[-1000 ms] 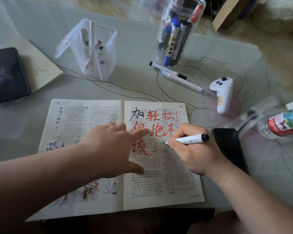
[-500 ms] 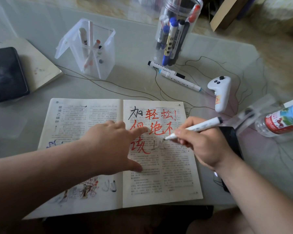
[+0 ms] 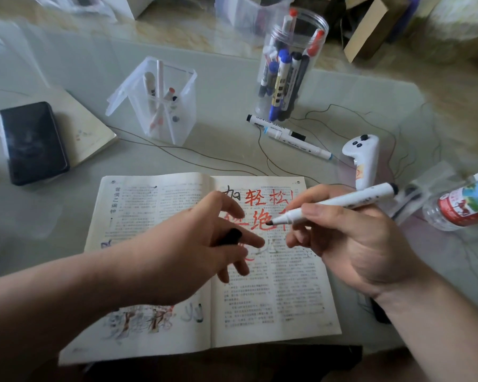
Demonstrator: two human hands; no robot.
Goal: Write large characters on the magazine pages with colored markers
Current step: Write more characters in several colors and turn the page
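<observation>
An open magazine lies on the table in front of me, with large red and black characters across the top of its right page. My right hand grips a white marker, its dark tip uncapped and lifted above the page. My left hand hovers over the spine and pinches a small black marker cap between its fingers. Part of the written characters is hidden behind both hands.
A clear jar of markers and a square clear holder stand behind the magazine. Two loose markers, a white controller and a plastic bottle lie to the right. A black phone rests on a notebook at left.
My right hand has lifted the marker tip off the page. My left hand has risen from pressing the magazine flat and now holds a black cap.
</observation>
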